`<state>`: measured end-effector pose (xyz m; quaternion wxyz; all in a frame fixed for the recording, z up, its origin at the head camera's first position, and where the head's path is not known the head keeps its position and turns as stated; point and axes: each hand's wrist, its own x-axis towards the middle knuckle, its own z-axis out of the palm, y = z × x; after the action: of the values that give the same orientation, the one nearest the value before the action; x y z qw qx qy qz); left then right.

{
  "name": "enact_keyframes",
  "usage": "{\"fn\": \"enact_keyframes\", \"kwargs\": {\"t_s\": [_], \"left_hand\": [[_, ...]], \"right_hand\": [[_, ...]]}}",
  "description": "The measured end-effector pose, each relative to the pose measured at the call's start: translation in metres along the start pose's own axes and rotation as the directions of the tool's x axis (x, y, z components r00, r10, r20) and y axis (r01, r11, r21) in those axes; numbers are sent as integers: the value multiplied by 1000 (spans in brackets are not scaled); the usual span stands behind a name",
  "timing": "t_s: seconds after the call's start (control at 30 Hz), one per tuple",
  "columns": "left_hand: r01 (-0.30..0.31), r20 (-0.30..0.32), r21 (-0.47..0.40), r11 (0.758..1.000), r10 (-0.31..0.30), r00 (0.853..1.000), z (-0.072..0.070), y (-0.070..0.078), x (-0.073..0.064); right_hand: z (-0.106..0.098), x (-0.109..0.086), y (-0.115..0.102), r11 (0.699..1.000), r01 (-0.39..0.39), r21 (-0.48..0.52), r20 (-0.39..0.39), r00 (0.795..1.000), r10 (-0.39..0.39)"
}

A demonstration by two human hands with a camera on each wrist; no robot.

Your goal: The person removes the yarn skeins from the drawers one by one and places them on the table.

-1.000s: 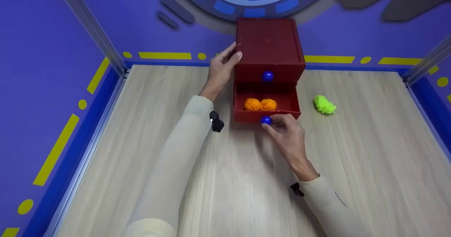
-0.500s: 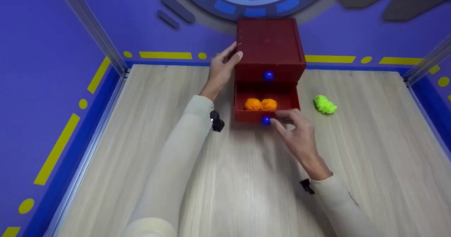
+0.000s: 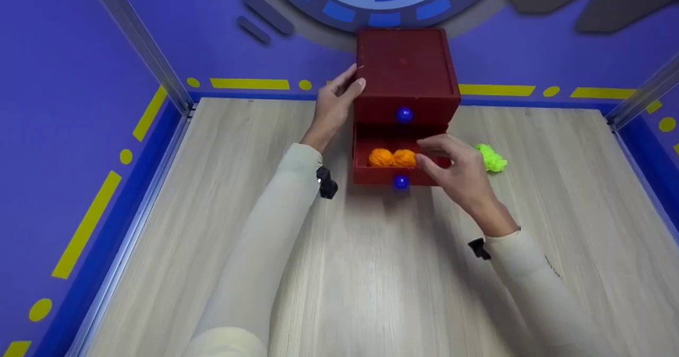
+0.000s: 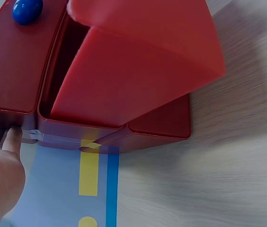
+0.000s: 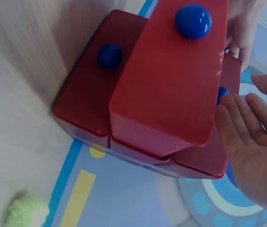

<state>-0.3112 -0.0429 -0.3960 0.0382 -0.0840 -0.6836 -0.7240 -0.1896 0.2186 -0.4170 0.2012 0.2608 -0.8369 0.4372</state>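
Observation:
A dark red drawer cabinet [image 3: 406, 65] stands against the back wall. Its middle drawer [image 4: 129, 71] is pulled out and shows an open top. Inside that drawer lie two orange yarn-like balls [image 3: 392, 157], side by side, and a blue round knob [image 3: 401, 182] sits on its front. My left hand [image 3: 333, 106] rests against the cabinet's left side, fingers extended. Over the right part of the open drawer is my right hand [image 3: 461, 168], thumb and fingers apart with nothing between them, its fingertips close to the right orange ball. Whether they touch it I cannot tell.
To the right of the cabinet a bright green yarn-like bundle [image 3: 493, 158] lies on the wood-grain table [image 3: 350, 272], partly behind my right hand. A lower drawer with a blue knob [image 5: 110, 56] is closed. Blue patterned panels [image 3: 254, 54] enclose the table.
My right hand has let go of the open drawer's blue knob and moved up and right, over the drawer. The left hand, the cabinet and the orange balls have stayed put.

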Motion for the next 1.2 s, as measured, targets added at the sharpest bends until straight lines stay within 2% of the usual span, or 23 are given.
{"fn": "enact_keyframes", "kwargs": {"t_s": [0.17,0.3,0.47,0.67,0.9,1.2], "left_hand": [[0,2,-1,1000,0,1000,0,0,0],[-1,6,-5,1000,1,1000,-1,0,0],[1,10,-3,1000,-1,1000,-1,0,0],[4,8,-15,1000,-4,1000,-1,0,1],[-9,10,-32,999,9,1000,2,-1,1],[-9,-1,-44,999,9,1000,1,-2,2]], "right_hand": [[-5,15,6,999,-42,-32,121,992,46],[-8,25,11,995,-63,-81,220,972,79],[-8,36,20,993,-71,-89,315,944,96],[-5,43,32,988,-105,-112,392,909,141],[3,47,40,982,-170,-86,488,852,190],[6,55,37,968,-166,-186,558,794,243]]}}
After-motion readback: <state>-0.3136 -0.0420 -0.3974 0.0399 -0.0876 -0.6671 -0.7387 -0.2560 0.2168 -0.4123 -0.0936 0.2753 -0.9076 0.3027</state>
